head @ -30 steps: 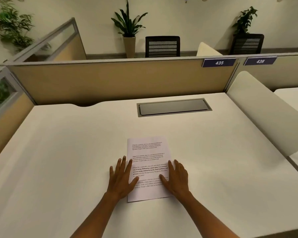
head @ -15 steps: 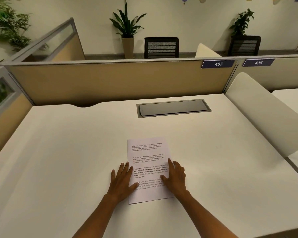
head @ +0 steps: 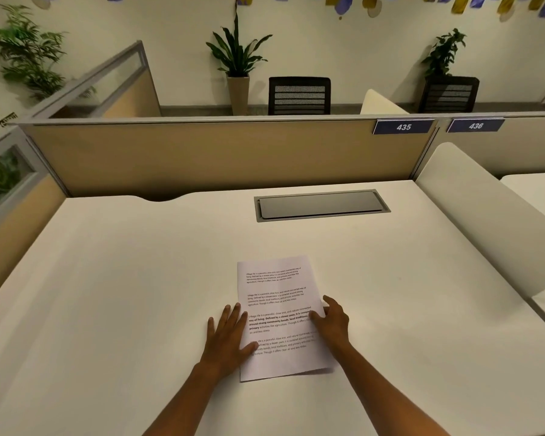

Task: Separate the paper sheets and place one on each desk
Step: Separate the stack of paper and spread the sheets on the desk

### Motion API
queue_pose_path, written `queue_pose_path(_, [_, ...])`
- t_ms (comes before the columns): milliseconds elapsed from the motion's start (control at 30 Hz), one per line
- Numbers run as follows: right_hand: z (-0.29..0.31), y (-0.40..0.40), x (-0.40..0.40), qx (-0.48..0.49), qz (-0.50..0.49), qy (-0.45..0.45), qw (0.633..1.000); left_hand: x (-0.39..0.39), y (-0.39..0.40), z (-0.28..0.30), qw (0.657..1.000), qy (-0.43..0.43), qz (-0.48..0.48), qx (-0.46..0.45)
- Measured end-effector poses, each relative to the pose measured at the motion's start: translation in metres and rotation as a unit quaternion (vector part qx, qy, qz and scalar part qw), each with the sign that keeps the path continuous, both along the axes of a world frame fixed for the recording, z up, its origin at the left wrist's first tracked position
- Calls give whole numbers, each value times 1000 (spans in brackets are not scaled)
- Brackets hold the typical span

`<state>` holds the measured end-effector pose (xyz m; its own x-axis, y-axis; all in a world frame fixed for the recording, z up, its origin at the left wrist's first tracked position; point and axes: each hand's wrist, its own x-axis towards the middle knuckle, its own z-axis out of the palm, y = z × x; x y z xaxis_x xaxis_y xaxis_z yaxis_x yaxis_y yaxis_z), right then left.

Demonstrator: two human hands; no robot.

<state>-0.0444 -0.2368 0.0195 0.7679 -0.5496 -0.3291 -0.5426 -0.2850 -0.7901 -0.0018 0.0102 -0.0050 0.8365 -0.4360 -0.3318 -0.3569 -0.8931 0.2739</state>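
Nearest the camera, two bare forearms reach in from the 6 o'clock edge onto the white desk (head: 107,294). The left hand (head: 228,336) lies flat, fingers spread and open, palm down on the desk at the left edge of the paper sheets (head: 279,316); its thumb and the tips of its first fingers overlap the paper's left margin, pressing rather than gripping. The right hand (head: 332,322) sits at the paper's right edge, at about 3 o'clock from the sheet's middle, fingers loosely curled with the fingertips on the margin. Whether it pinches a sheet's edge or only rests there cannot be told.

The paper sheets lie between the two hands, printed side up, with four blocks of text, turned slightly so the top leans toward 1 o'clock. The lower right corner looks a little raised off the desk, with a thin shadow beneath. How many sheets are stacked cannot be told.

Farther out, at 12 o'clock, a grey cable flap (head: 321,205) is set into the desk. Beyond it stands a tan partition (head: 202,155) with number plates reading 435 (head: 403,126) and 436 (head: 475,125). At 2 o'clock a white divider (head: 485,215) separates off the neighbouring desk (head: 538,193). Against the far wall are a potted plant (head: 237,58) and two dark chairs (head: 299,95).
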Motion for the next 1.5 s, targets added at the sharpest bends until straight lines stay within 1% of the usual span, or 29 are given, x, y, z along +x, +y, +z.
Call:
queue_pose_path(200, [3, -4, 2, 7, -6, -9, 1000, 3, 0, -2, 1000, 1, 3, -17])
queue_pose_path(367, [1, -9, 2, 15, -10, -18, 1000, 9, 1, 2, 997, 12, 24, -70])
queue_pose_path(433, [0, -10, 1, 5, -11, -20, 1000, 12, 3, 5, 995, 17, 33, -90])
queue_pose_path(500, [0, -8, -1, -26, -8, -19, 999, 15, 4, 5, 994, 19, 39, -99])
queue_pose_path(633, [2, -2, -2, -89, 10, -12, 996, 18, 8, 3, 996, 25, 25, -86])
queue_pose_path(733, [3, 5, -1, -112, 22, 10, 993, 18, 9, 1, 998, 19, 12, -67])
queue_pose_path(867, [6, 9, 3, -108, 34, 26, 993, 18, 8, 0, 998, 17, 15, -64])
queue_pose_path(1033, [11, 9, 9, -91, 34, 22, 995, 18, 8, 0, 997, 24, 18, -66])
queue_pose_path(1200, [10, 8, 11, -17, 24, -1, 1000, 19, 7, 0, 997, 25, 21, -64])
queue_pose_path(1367, [7, 7, 11, 131, 3, -37, 991, 19, 6, 1, 998, 28, 22, -57])
queue_pose_path(1500, [11, 2, 20, 243, -27, -17, 969, 19, 6, 3, 998, 29, 21, -56])
